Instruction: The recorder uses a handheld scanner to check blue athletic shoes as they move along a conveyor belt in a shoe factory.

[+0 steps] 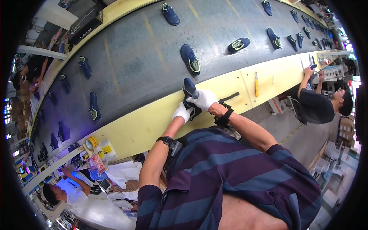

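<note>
A dark navy sneaker (188,83) lies at the edge of the belt and the yellow ledge, toe pointing away from me. My left hand (183,112), in a white glove, is closed on the near part of the sneaker. Over its middle my right hand (205,100), also gloved, is closed round a small tool with a blue-grey rounded handle (196,94). A thin shaft seems to run from it toward the laces; the tip is too small to make out. Just right of my right hand, a black strap-like piece (230,96) lies on the ledge.
Navy sneakers, such as one straight ahead (190,59), stand along the grey conveyor belt (130,57). On the yellow ledge (142,130) lie a yellow utility knife (256,86) and a tape roll (91,143). Co-workers sit at right (318,105) and lower left (73,189).
</note>
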The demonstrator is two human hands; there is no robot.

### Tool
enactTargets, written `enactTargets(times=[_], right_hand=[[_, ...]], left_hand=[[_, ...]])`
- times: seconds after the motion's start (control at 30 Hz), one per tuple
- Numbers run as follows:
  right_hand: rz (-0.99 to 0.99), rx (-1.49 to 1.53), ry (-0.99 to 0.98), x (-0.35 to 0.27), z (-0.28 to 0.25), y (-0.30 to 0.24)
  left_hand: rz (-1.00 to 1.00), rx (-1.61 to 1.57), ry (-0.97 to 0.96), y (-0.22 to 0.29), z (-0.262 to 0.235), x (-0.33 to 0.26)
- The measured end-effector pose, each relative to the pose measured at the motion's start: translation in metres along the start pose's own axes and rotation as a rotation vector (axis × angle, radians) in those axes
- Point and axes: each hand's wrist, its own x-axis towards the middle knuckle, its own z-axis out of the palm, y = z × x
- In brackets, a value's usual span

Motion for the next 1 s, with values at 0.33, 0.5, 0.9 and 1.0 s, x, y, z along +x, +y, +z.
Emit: enactTargets(times=[0.33, 0.5, 0.9, 1.0], right_hand=[[-0.048, 0.042, 0.008, -0.012, -0.012, 0.018], [0.054, 0.045, -0.152, -0.011, -0.007, 0.009], [0.03, 0.055, -0.115, -0.017, -0.02, 0.005], [0.064, -0.104, -0.038, -0.017, -0.025, 0.035]], left_hand=[[0.141, -0.085, -0.107, -0.036, 0.011, 0.027], [0.105, -0.07, 0.025, -0.034, 0.023, 0.027], [0.143, -0.274, -0.016, -0.034, 0.02, 0.021], [0.267, -0.246, -0.033, -0.042, 0.022, 0.025]])
